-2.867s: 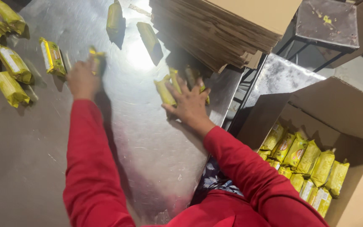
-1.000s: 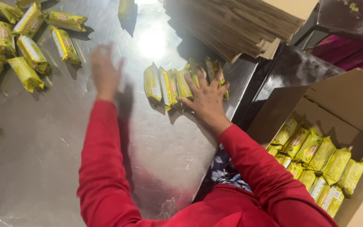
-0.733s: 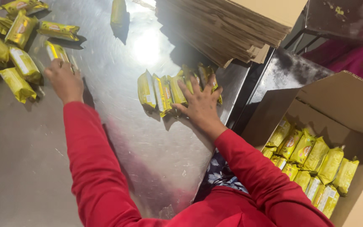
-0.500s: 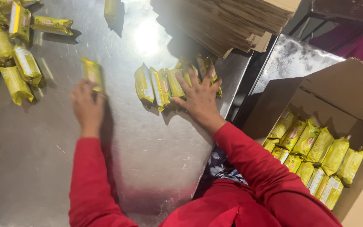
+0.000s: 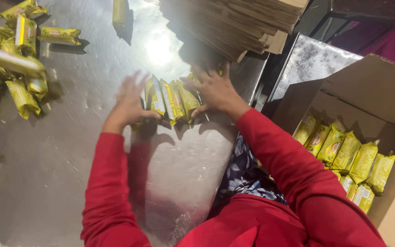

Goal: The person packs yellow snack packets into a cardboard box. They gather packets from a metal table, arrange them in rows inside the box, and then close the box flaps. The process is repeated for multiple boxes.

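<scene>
Surface: scuffed, shiny grey metal table (image 5: 69, 183), glare patch near its far edge.
Left hand (image 5: 129, 103): fingers spread open and slightly blurred, palm pressed against the near-left end of a short row of yellow foil snack packets (image 5: 172, 98); it grips nothing, acting rather as a stop on that side.
Right hand (image 5: 216, 89): open as well, fingers splayed flat over the right end of the same row, bracing it from the opposite side; no packet is pinched.
Row of packets: lies on the table between the two hands, packets side by side and touching, standing on edge and leaning on one another; the squeeze from both sides appears to be what keeps them aligned.
Loose packets: scattered heap of the same yellow packets (image 5: 17, 64) at the far-left of the table, well apart from the row, lying at mixed angles.
Cardboard stack: pile of flattened brown cardboard sheets (image 5: 238, 23) just beyond the right hand, its edge overhanging the row.
Carton: open brown cardboard box (image 5: 380, 96) to the right, below table level, already holding upright yellow packets in neat rows.
Sleeves: red, both arms.
</scene>
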